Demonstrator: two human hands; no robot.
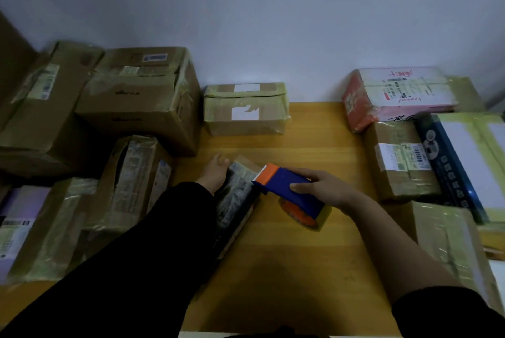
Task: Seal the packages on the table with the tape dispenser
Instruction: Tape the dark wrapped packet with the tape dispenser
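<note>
A small flat package (237, 195), dark and wrapped in shiny tape, lies at the middle of the wooden table (287, 269). My left hand (214, 173) rests on its far left end, fingers straight, the black sleeve covering much of the package. My right hand (323, 187) grips the blue tape dispenser (289, 190) from above. The dispenser's orange front edge sits at the package's right side, and its tape roll shows underneath.
Taped cardboard boxes (142, 99) are stacked along the left. A small box (246, 109) stands at the back by the wall. More parcels, a red and white one (396, 94) and a blue one (464, 162), crowd the right side.
</note>
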